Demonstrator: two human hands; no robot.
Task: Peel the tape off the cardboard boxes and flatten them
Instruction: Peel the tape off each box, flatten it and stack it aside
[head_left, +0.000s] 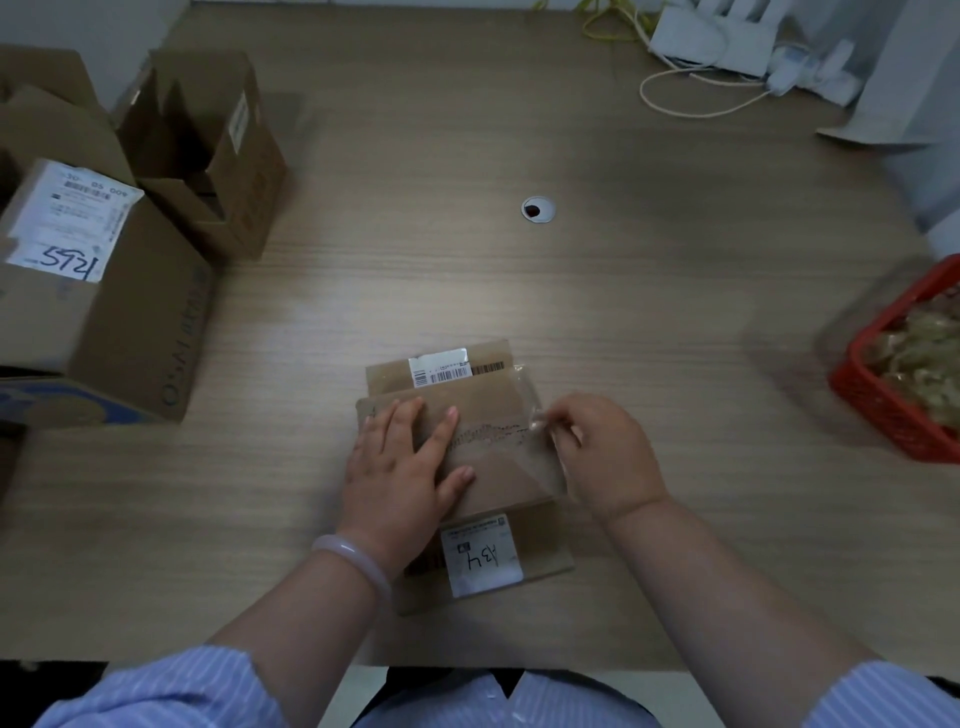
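Small box flat near desk front edge; left hand presses it, fingers straight; right hand pinches clear tape, hard to see; red basket cut off at right edge.

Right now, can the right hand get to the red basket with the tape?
Probably yes. The right hand pinches the clear tape at the right edge of the flattened cardboard box; only table top lies between it and the red basket further right. Nothing stands in the way.
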